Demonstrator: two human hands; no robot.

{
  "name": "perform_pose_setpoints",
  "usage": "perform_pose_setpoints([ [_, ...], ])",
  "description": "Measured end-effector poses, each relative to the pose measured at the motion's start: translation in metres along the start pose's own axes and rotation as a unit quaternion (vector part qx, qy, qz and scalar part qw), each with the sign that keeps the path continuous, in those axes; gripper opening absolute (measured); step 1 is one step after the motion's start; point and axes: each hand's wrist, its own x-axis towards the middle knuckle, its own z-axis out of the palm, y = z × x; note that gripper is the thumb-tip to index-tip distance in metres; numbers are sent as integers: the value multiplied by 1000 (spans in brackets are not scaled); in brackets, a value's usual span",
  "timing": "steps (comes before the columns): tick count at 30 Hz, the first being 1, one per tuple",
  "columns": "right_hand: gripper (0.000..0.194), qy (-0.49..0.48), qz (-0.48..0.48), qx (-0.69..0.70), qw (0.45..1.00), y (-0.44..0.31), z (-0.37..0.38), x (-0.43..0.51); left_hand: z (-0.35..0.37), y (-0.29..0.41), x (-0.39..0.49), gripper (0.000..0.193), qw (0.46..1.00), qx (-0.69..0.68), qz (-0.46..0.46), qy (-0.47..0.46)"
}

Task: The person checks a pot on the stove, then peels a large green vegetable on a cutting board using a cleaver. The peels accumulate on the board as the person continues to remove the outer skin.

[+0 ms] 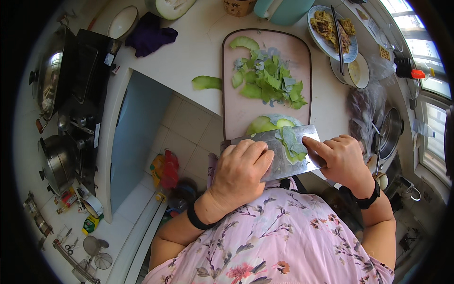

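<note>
A broad cleaver lies nearly flat across the near end of the cutting board. My left hand is closed on its left part. My right hand grips the right end, with a digit pressed on the blade face. Where the handle sits cannot be made out. A strip of peel rests on the blade. Just beyond the blade is a partly peeled piece of winter melon, its near side hidden by the cleaver. Green peelings are heaped mid-board.
Another peel strip sits on the counter left of the board. At the far right, a plate of fried food bears chopsticks and overlaps a bowl. A purple cloth and cut melon are far left. Pots stand on the stove.
</note>
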Motion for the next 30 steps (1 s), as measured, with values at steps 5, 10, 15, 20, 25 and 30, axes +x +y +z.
perform_pose_setpoints([
  [5,44,-33,-4,-12,999,-7,-27,26,-1,-10,6,39,999,-32,-7,4],
  [10,45,-63,3,-7,998,-5,-30,33,-1,-12,9,38,997,-69,-22,23],
  [15,49,-86,13,10,996,1,-27,44,-5,-26,19,38,997,-76,-28,8],
  [20,48,-130,19,30,991,0,-41,48,-16,-19,21,35,996,-88,-24,-1],
  [25,49,-140,23,60,988,8,-40,56,-12,-26,26,32,993,-104,-48,-14],
  [30,52,-140,3,64,988,15,-32,69,-9,-34,32,32,993,-105,-52,-9],
])
